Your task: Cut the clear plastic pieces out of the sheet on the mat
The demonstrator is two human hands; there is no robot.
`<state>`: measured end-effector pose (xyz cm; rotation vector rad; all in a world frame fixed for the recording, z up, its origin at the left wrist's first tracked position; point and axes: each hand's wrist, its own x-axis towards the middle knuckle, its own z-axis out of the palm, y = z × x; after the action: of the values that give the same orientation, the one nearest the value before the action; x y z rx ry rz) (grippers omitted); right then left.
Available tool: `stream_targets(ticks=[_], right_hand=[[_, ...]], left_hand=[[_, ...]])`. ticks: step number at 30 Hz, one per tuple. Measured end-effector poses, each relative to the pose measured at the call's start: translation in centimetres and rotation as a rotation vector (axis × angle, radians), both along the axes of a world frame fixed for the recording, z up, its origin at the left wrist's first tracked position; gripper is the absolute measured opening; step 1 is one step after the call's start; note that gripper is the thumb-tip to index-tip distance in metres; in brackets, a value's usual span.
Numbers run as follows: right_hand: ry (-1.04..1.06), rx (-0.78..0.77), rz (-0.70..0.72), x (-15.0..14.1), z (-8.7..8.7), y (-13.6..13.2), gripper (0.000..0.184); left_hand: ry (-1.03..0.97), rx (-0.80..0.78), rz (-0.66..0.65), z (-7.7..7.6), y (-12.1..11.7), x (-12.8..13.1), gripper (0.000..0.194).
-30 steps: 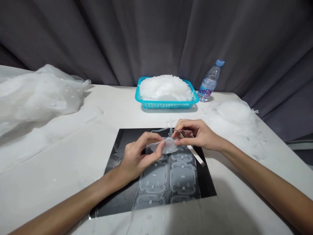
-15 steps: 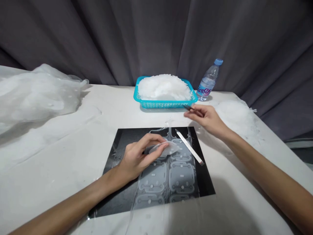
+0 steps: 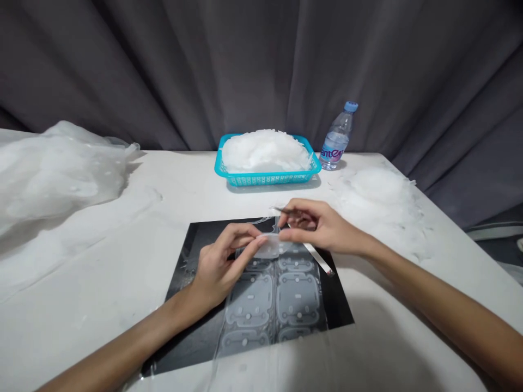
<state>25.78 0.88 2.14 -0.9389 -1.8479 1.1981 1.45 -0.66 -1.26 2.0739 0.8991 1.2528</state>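
Fingers of the left hand (image 3: 218, 267) pinch the left edge of a thin translucent piece (image 3: 268, 247), thumb below and fingertips above. Fingers of the right hand (image 3: 316, 226) are closed about a slim dark tool (image 3: 281, 210), blurred, its kind unclear; that thumb sits at the piece's right edge, gripping or merely touching, cannot tell. Piece hangs between the two sets of fingertips, over the mat.

Handling, my judgement: very light, thin and bendy, slick on its faces, easily creased or nicked. Best held by the rim, with a soft pinch.

Around the fingers, left to right. Far left and beyond: a bulging clear bag (image 3: 61, 169) of whitish stuff, loose film (image 3: 53, 250) spread before it on the desk (image 3: 183, 185). Beneath the fingers: black mat (image 3: 341, 313), bearing a clear sheet (image 3: 251, 296) of rounded panels, running toward the wearer. Straight beyond: turquoise basket (image 3: 267, 176), heaped with white pieces (image 3: 265, 151). Just under the right fingers: white strip (image 3: 319, 260), slanting across the mat, partly hidden, close enough to snag. Beyond and rightward: water bottle (image 3: 334, 147) near the basket, then scattered white film (image 3: 382, 190).
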Motion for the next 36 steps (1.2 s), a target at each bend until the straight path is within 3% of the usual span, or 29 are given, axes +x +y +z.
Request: stream_targets(ticks=[2, 7, 10, 14, 20, 25, 30, 36], right_hand=[[0.06, 0.01, 0.028, -1.3, -0.3, -1.1, 0.023], [0.186, 0.044, -0.222, -2.7, -2.2, -2.2, 0.019], [0.216, 0.021, -0.253, -2.7, -3.3, -2.2, 0.022], [0.233, 0.164, -0.467, -2.3, -3.2, -2.4, 0.024], [0.066, 0.255, -0.214, -2.7, -1.5, -3.0, 0.015], [0.106, 0.298, -0.246, -3.2, -3.0, -3.4, 0.004], [0.219, 0.293, -0.213, -3.4, -4.0, -3.8, 0.009], [0.258, 0.34, -0.164, -4.2, -5.0, -4.3, 0.016]], left_hand=[[-0.03, -0.051, 0.02, 0.0, 0.2, 0.0, 0.008], [-0.158, -0.165, 0.023, -0.4, 0.9, -0.1, 0.025], [-0.09, -0.089, 0.082, -0.2, 0.8, -0.3, 0.014], [0.022, 0.061, 0.044, 0.3, 0.2, -0.4, 0.004], [0.021, 0.175, -0.007, 0.1, 0.0, -0.3, 0.018], [0.031, 0.218, -0.001, -0.1, -0.1, -0.3, 0.025], [0.048, 0.291, -0.058, -0.1, -0.3, -0.4, 0.033], [0.027, 0.285, -0.021, -0.4, -0.5, -0.4, 0.031]])
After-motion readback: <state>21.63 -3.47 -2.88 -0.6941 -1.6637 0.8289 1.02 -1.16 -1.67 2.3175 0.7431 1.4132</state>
